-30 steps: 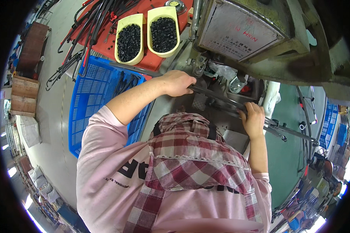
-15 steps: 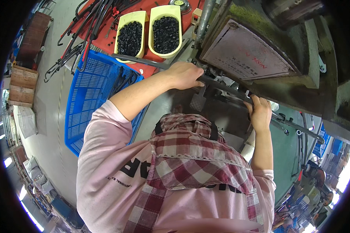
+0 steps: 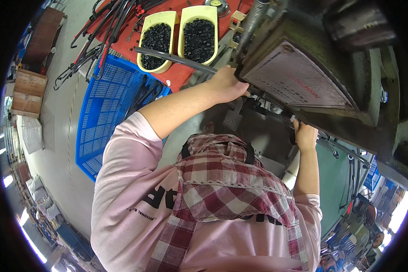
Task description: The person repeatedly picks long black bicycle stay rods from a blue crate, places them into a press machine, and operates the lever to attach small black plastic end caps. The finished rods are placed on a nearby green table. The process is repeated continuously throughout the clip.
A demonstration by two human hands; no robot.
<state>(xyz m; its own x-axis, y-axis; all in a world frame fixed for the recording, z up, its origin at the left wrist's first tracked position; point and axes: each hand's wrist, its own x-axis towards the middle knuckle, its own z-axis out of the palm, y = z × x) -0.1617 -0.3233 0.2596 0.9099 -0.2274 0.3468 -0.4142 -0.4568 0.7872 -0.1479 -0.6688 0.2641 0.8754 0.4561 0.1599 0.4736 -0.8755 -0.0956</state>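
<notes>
My left hand (image 3: 230, 84) is closed around a long dark metal tube (image 3: 179, 59), close to the lower edge of the machine (image 3: 299, 81). The tube's free end sticks out to the left, over the front of the yellow bins. Past this hand, the machine's body and shadow hide much of the tube. My right hand (image 3: 305, 135) is lower and to the right, below the machine's edge, with its fingers curled round a dark part of the tube. Its fingertips are partly hidden.
Two yellow bins (image 3: 140, 43) of small black parts stand on a red surface (image 3: 180, 78). A blue crate (image 3: 87, 131) holds dark bars, and black bent frames (image 3: 105, 43) lie beyond it. A foot pedal (image 3: 232, 120) is below the machine. A coiled spring hose (image 3: 255, 18) stands beside it.
My left hand has moved slightly right and forward with the tube. The tube's left end has shifted up over the bins. My right hand has dropped slightly, its fingers more curled.
</notes>
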